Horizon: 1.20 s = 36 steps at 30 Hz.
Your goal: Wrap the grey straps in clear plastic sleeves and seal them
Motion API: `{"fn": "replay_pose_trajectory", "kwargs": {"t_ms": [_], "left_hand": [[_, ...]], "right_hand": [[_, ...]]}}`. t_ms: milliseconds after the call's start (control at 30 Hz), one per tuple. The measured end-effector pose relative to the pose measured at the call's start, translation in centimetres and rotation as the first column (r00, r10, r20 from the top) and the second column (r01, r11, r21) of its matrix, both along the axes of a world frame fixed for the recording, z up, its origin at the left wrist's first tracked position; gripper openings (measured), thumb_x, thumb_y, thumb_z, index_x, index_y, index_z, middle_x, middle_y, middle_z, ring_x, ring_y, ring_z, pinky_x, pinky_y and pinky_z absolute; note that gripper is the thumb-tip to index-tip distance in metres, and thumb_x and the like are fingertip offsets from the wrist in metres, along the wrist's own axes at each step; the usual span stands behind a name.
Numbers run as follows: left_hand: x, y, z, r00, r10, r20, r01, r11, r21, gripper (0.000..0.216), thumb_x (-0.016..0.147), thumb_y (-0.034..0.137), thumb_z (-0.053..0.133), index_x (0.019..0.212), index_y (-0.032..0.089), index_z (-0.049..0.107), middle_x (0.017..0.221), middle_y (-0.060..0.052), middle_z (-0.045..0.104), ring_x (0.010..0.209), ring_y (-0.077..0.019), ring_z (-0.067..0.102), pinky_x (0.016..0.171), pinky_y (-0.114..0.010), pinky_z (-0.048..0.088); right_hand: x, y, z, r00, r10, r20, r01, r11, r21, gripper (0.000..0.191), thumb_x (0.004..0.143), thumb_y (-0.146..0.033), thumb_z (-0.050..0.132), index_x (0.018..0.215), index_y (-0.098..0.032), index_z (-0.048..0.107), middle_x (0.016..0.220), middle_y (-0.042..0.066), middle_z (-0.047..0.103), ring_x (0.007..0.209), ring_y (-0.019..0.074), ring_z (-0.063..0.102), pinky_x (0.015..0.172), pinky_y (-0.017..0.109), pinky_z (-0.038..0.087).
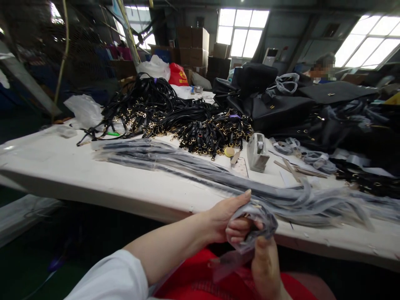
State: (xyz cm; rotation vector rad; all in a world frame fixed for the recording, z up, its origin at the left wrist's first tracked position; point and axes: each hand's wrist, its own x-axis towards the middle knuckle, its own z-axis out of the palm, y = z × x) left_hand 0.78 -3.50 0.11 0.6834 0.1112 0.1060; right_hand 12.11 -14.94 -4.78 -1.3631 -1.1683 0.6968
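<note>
Between my two hands, just off the table's front edge, is a coiled strap in clear plastic wrap (267, 218), rolled into a ring with a loose end of plastic hanging below. My left hand (231, 218) grips the ring from the left, its fingers curled through the middle and its thumb up along the outside. From below right, my right hand (265, 262) holds the ring's lower edge with the thumb upright; its other fingers are mostly hidden. Behind the coil, long plastic-wrapped straps (187, 164) lie in a row along the table.
The white table (62, 171) bears a heap of black straps with gold buckles (200, 133). A tape dispenser (257, 152) stands right of the heap. Black bags (281, 110) are piled at the back right, with wrapped coils (315, 158) before them. Another person (323, 68) is far behind.
</note>
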Motion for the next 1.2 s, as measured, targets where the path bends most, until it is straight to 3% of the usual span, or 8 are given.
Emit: {"fn": "replay_pose_trajectory", "kwargs": {"t_ms": [133, 233, 367, 500, 600, 800, 967, 1200], "left_hand": [[1.2, -0.4, -0.4, 0.992, 0.118, 0.047, -0.111, 0.985, -0.134, 0.077, 0.097, 0.063, 0.017, 0.075, 0.007, 0.065, 0.032, 0.008, 0.030, 0.025, -0.0070, 0.023, 0.034, -0.020, 0.031], [2.1, -0.4, -1.7, 0.935, 0.354, -0.006, -0.354, 0.935, 0.008, 0.066, 0.086, 0.072, 0.044, 0.081, 0.009, 0.063, 0.045, 0.004, 0.048, 0.037, -0.0098, 0.043, 0.045, -0.023, 0.041], [1.8, 0.5, -2.2, 0.611, 0.783, 0.114, -0.731, 0.503, 0.461, 0.049, 0.085, 0.060, 0.058, 0.103, 0.014, 0.060, 0.083, -0.003, 0.065, 0.073, -0.0142, 0.061, 0.072, -0.027, 0.048], [0.2, 0.7, -0.4, 0.886, 0.426, 0.183, -0.284, 0.186, 0.941, 0.046, 0.093, 0.054, 0.044, 0.109, 0.016, 0.067, 0.092, -0.009, 0.070, 0.086, -0.0216, 0.064, 0.079, -0.031, 0.048], [-0.3, 0.1, 0.6, 0.955, 0.294, 0.028, -0.018, -0.035, 0.999, 0.049, 0.084, 0.057, 0.058, 0.109, 0.017, 0.069, 0.090, -0.011, 0.073, 0.082, -0.0269, 0.066, 0.071, -0.032, 0.049], [0.4, -0.7, 0.1, 0.841, 0.508, 0.188, -0.329, 0.202, 0.923, 0.032, 0.090, 0.036, 0.056, 0.112, 0.017, 0.070, 0.103, -0.008, 0.074, 0.094, -0.0197, 0.067, 0.085, -0.026, 0.049], [0.9, -1.1, 0.5, 0.734, 0.652, 0.191, -0.528, 0.371, 0.764, 0.033, 0.087, 0.041, 0.059, 0.094, 0.013, 0.075, 0.088, -0.007, 0.073, 0.079, -0.0173, 0.065, 0.074, -0.025, 0.050], [2.0, -2.6, -0.5, 0.375, 0.907, 0.190, -0.778, 0.196, 0.598, 0.041, 0.092, 0.051, 0.052, 0.099, 0.016, 0.072, 0.089, -0.006, 0.071, 0.077, -0.0156, 0.061, 0.071, -0.024, 0.047]], "right_hand": [[-0.1, 0.5, -0.8, 0.994, -0.098, 0.057, 0.099, 0.995, -0.018, 0.044, 0.093, -0.057, 0.042, 0.115, -0.020, 0.054, 0.106, 0.012, 0.068, 0.098, 0.0275, 0.065, 0.085, 0.037, 0.051], [1.8, 0.6, 0.6, 0.984, -0.124, 0.128, 0.135, 0.988, -0.079, 0.042, 0.092, -0.055, 0.046, 0.109, -0.019, 0.059, 0.106, 0.012, 0.070, 0.097, 0.0270, 0.066, 0.081, 0.034, 0.053], [4.4, 0.1, 3.4, 0.926, 0.162, 0.340, -0.079, 0.966, -0.247, 0.040, 0.089, -0.053, 0.052, 0.111, -0.022, 0.063, 0.110, 0.011, 0.071, 0.104, 0.0282, 0.065, 0.093, 0.037, 0.050], [5.1, 0.0, 5.2, 0.774, 0.522, 0.359, -0.300, 0.801, -0.518, 0.036, 0.089, -0.047, 0.055, 0.112, -0.022, 0.066, 0.114, 0.012, 0.071, 0.109, 0.0305, 0.064, 0.101, 0.043, 0.046], [5.3, 0.3, 5.2, 0.771, 0.529, 0.354, -0.307, 0.796, -0.521, 0.038, 0.093, -0.046, 0.047, 0.115, -0.021, 0.065, 0.118, 0.013, 0.069, 0.113, 0.0296, 0.062, 0.105, 0.044, 0.043], [6.1, 0.3, 4.4, 0.851, 0.280, 0.444, -0.144, 0.938, -0.314, 0.056, 0.087, -0.052, 0.056, 0.131, -0.018, 0.054, 0.133, 0.014, 0.061, 0.125, 0.0308, 0.055, 0.105, 0.043, 0.044], [5.5, 0.3, 4.6, 0.839, 0.354, 0.414, -0.264, 0.929, -0.259, 0.056, 0.087, -0.055, 0.053, 0.129, -0.018, 0.055, 0.128, 0.014, 0.063, 0.127, 0.0329, 0.053, 0.104, 0.045, 0.045], [3.7, 0.5, 3.7, 0.949, 0.129, 0.289, -0.081, 0.982, -0.170, 0.052, 0.088, -0.051, 0.057, 0.128, -0.018, 0.057, 0.124, 0.013, 0.067, 0.116, 0.0288, 0.061, 0.102, 0.041, 0.048]]}}
